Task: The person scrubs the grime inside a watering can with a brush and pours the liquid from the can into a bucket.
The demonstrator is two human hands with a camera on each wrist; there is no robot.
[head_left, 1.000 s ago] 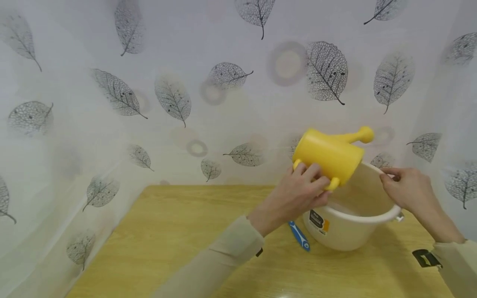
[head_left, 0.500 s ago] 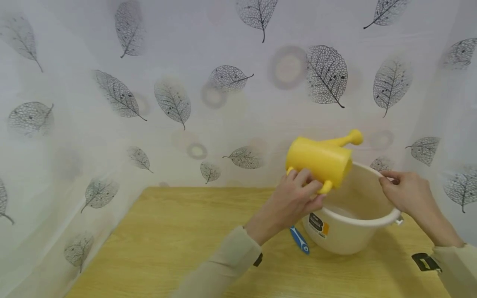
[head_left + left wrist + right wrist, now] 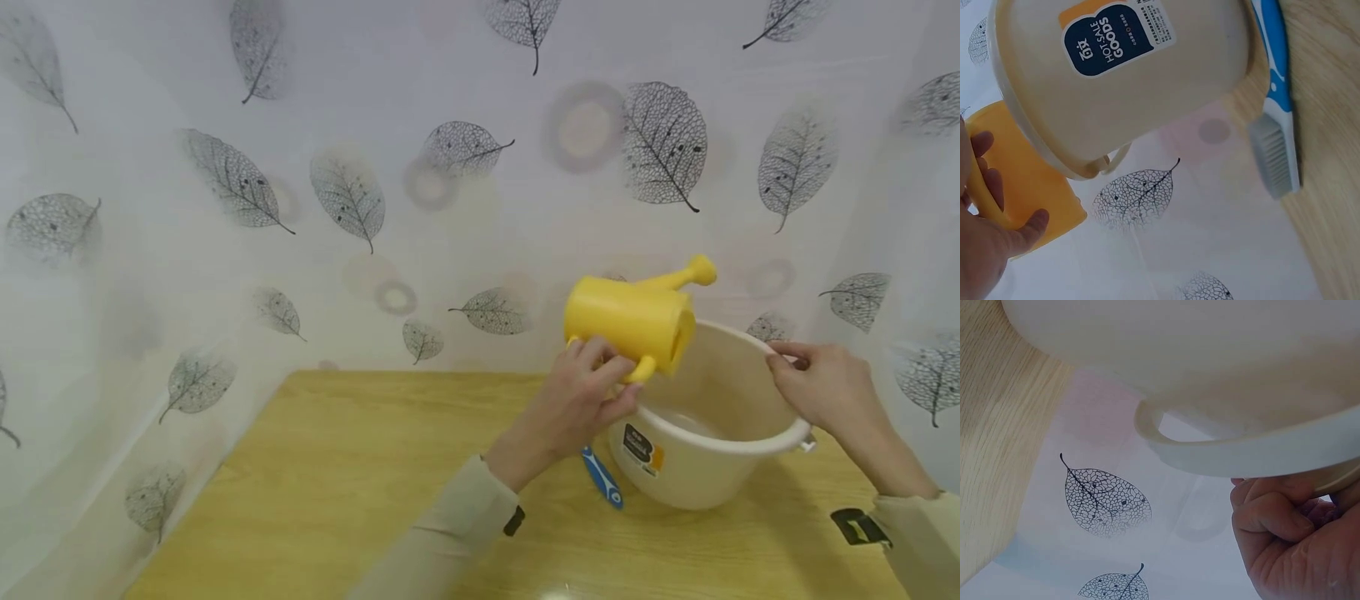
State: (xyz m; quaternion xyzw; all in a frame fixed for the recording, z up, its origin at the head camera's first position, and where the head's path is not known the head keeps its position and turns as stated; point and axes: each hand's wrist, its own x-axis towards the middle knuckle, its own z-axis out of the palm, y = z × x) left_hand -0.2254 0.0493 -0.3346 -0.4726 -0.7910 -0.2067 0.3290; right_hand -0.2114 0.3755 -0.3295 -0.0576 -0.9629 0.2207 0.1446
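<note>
Your left hand (image 3: 581,392) grips the yellow watering can (image 3: 630,321) by its handle, tipped sideways over the cream bucket (image 3: 705,450), which your right hand (image 3: 821,387) pinches at the rim, tilted on the desk (image 3: 337,483), likely steadying it.

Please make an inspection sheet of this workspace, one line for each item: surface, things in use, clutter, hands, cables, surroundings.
Surface: light wooden table top, bare grain showing.
Things in use: yellow plastic watering can, tipped on its side over the cream plastic bucket; the bucket bears a dark blue and orange label.
Clutter: blue and white brush lying on the table beside the bucket.
Hands: left hand grips the can's handle; right hand holds the bucket's rim.
Cables: nothing seen.
Surroundings: white leaf-printed sheet behind and at both sides; black strap on the right sleeve.
</note>
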